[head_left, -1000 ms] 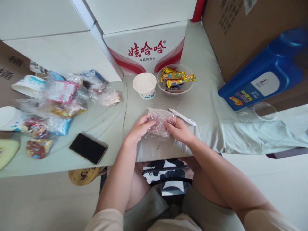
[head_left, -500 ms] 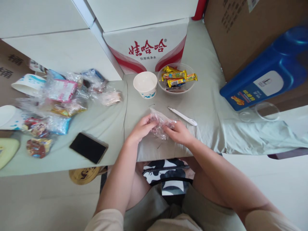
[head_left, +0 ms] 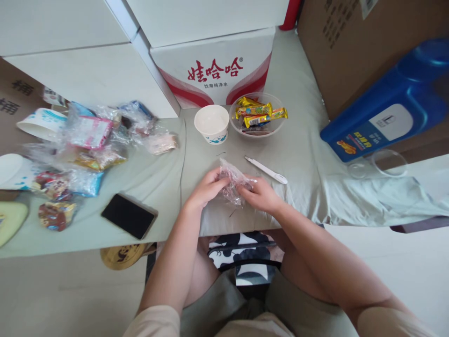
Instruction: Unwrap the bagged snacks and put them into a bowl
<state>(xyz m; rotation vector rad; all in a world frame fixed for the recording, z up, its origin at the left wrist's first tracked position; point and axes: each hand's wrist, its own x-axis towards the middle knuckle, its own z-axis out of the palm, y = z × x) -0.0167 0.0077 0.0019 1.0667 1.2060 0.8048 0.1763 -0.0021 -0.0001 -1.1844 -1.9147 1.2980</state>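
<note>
Between my two hands is a crinkled clear plastic bag (head_left: 233,180), held low over the cloth; what it contains is hard to make out. My left hand (head_left: 206,186) pinches its left side, thumb on top. On the other side my right hand (head_left: 257,192) grips the bag between thumb and fingers. A white utility knife (head_left: 266,169) lies just beyond my right hand. Past the bag stands a white paper bowl (head_left: 212,124) with a blue pattern. Touching distance to its right is a clear plastic bowl (head_left: 257,131) with yellow-wrapped snack sticks (head_left: 254,110) in it.
At left are a black phone (head_left: 129,216), a heap of wrapped packets (head_left: 91,135) and tipped paper bowls (head_left: 45,122). A white-and-red carton (head_left: 213,70) closes off the back. On the right lie a blue bottle (head_left: 386,103) and a clear plastic cup (head_left: 389,164).
The plastic bag has shifted shape slightly between my fingers. Both hands stay in nearly the same place.
</note>
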